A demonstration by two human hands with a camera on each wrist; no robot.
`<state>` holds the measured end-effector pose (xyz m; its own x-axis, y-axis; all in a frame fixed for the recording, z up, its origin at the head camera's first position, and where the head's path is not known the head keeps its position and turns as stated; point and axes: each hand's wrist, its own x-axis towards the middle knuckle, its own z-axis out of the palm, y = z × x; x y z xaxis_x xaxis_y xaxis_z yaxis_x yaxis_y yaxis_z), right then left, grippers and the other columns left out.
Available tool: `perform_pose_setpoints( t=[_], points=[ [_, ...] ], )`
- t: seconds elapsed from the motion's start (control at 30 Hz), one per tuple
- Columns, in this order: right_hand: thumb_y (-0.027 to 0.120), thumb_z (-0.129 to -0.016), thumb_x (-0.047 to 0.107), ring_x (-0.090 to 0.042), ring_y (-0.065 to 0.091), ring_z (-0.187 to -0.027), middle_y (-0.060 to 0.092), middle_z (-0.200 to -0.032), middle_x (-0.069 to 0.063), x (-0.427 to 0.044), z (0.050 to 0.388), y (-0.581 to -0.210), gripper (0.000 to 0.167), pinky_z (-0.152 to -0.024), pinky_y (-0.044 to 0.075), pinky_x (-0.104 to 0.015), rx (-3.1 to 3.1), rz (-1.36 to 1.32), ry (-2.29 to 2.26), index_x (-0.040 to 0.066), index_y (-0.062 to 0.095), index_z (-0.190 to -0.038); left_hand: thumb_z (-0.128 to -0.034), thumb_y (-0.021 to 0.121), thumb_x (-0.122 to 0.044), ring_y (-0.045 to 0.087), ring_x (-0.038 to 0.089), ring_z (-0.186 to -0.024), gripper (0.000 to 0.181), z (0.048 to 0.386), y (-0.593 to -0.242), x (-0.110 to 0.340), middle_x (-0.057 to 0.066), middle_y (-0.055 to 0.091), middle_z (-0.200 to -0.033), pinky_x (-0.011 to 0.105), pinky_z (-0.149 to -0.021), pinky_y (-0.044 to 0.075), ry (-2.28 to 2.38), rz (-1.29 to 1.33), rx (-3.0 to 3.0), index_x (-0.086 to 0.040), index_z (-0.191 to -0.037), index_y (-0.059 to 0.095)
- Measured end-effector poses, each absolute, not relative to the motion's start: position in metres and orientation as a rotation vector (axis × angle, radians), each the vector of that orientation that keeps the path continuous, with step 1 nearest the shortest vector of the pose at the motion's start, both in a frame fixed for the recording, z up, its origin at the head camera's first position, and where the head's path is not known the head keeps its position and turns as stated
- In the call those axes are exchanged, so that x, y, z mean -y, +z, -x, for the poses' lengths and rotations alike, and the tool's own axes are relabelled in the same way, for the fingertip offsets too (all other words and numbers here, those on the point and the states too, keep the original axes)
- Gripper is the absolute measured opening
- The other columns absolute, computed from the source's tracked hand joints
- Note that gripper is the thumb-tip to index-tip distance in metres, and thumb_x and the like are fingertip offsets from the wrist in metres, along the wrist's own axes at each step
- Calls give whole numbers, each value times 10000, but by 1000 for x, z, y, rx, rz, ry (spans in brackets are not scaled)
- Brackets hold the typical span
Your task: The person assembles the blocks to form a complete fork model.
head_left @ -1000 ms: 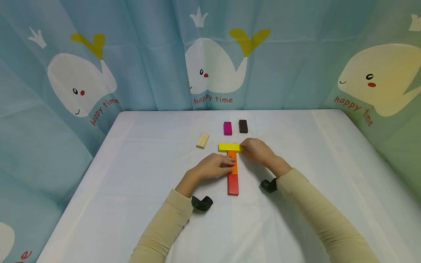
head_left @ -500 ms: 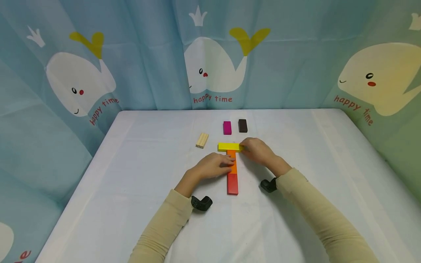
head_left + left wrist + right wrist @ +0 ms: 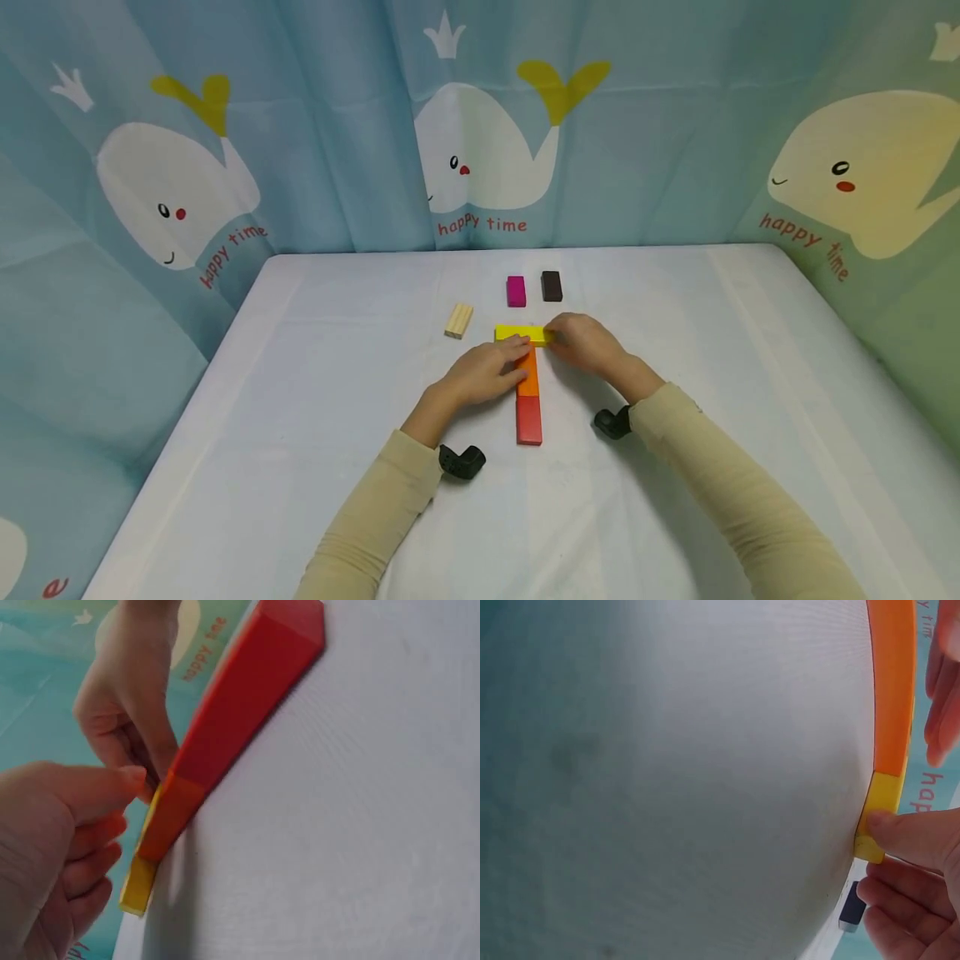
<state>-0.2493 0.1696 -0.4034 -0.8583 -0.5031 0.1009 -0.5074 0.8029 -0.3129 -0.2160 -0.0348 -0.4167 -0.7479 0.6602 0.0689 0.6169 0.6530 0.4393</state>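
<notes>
In the head view, a yellow block (image 3: pixel 507 332) lies crosswise against the far end of an orange block (image 3: pixel 531 377). A red block (image 3: pixel 528 421) continues that line toward me, so the three form a T. My right hand (image 3: pixel 588 344) pinches the yellow block's right end between thumb and fingers, as the right wrist view shows with the thumb (image 3: pixel 900 829) on its near side. My left hand (image 3: pixel 482 372) hovers over the orange block, hiding part of it. Its loosely bent fingers (image 3: pixel 94 847) hold nothing in the left wrist view.
Beyond the T lie a magenta block (image 3: pixel 516 292), a dark brown block (image 3: pixel 551 286) and a pale wooden piece (image 3: pixel 459 321) with lengthwise grooves. A white cloth covers the table (image 3: pixel 300 400). A blue whale-print curtain (image 3: pixel 337 125) hangs behind it.
My left hand has shifted slightly forward, its fingertips now near the yellow block. The right hand keeps its pinch, and the blocks stay put. The head view has drifted slightly.
</notes>
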Motion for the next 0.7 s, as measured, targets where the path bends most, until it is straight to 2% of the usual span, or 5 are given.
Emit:
perform_pose_setpoints(
  t=[0.23,0.7],
  points=[
    [684,-803,36,-307,601,-922,653,-997,-174,-169,250,-402,266,-876,461,-430,2961,-849,503,-84,652,-1039,-948,479,-371,193,174,-1361,552,216,-419,27,55,282,-1474,304,-1073,213,540,-1006,-2840,-53,-1392,396],
    [687,-809,80,-304,601,-924,659,-983,-162,-171,254,-398,279,-868,463,-426,3008,-866,500,-80,654,-1035,-956,423,-430,150,148,-1368,585,216,-425,21,22,245,-1488,291,-1072,200,459,-940,-2809,-92,-1426,338]
  ],
)
